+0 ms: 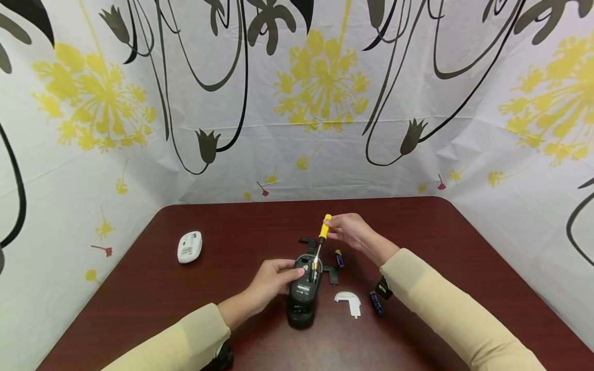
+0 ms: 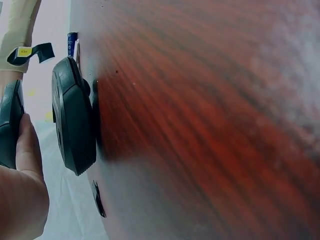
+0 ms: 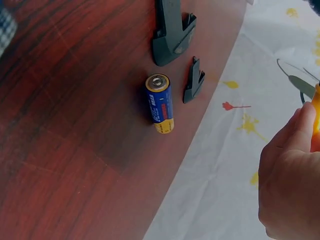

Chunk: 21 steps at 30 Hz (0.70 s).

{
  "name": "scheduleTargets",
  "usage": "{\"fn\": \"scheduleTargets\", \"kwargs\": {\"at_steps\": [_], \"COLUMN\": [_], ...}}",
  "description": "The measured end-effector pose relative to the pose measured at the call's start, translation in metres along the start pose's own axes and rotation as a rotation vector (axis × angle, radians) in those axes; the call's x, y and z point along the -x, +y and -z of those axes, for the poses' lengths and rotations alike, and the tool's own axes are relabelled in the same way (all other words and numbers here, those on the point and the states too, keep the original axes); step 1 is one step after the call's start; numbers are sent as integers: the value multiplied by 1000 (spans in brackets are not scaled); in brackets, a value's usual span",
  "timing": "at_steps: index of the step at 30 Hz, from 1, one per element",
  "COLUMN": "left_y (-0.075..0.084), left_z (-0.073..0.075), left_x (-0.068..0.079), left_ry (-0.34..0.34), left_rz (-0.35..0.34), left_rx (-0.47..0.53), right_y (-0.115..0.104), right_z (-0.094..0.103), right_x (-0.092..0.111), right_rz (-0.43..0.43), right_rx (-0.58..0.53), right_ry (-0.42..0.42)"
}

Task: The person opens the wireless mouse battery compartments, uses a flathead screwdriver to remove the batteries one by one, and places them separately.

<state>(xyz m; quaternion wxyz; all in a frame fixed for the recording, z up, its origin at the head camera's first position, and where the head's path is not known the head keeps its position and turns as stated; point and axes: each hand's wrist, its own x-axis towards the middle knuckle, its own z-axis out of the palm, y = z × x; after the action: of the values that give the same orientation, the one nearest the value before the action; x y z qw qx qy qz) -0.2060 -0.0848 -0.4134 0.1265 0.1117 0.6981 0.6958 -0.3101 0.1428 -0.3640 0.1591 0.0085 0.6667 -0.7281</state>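
Observation:
My left hand (image 1: pixel 271 281) grips a black computer mouse (image 1: pixel 303 286), its underside with label and battery slot facing up. In my right hand (image 1: pixel 355 232) is a screwdriver (image 1: pixel 326 226) with a yellow handle, held near its top. Its shaft slants down to the battery slot, where a gold-coloured battery shows; whether the tip touches it I cannot tell. In the left wrist view, the held mouse (image 2: pixel 9 122) is partly cut off, and a second black mouse-like body (image 2: pixel 75 117) sits on the table beside it. The right wrist view catches only the screwdriver's handle (image 3: pixel 316 125) edge.
Blue batteries (image 1: pixel 340 258) lie right of the mouse, one (image 1: pixel 377 304) nearer me. Black covers (image 1: pixel 331 274) and a white cover (image 1: pixel 349 303) lie close by. A white mouse (image 1: pixel 190 247) lies at the left of the brown table (image 1: pixel 232 226). Patterned cloth (image 1: pixel 325 170) hangs behind.

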Motion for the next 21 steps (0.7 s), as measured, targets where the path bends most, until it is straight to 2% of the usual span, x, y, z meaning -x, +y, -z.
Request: {"fn": "scheduleTargets", "kwargs": {"at_steps": [21], "left_y": [-4], "left_z": [-2], "left_x": [-2], "left_ry": [-9], "left_rz": [-8], "left_rx": [20], "right_y": [15], "right_z": [-2], "right_x": [-5], "right_rz": [-98], "right_rx": [-22], "right_ry": [-10]}}
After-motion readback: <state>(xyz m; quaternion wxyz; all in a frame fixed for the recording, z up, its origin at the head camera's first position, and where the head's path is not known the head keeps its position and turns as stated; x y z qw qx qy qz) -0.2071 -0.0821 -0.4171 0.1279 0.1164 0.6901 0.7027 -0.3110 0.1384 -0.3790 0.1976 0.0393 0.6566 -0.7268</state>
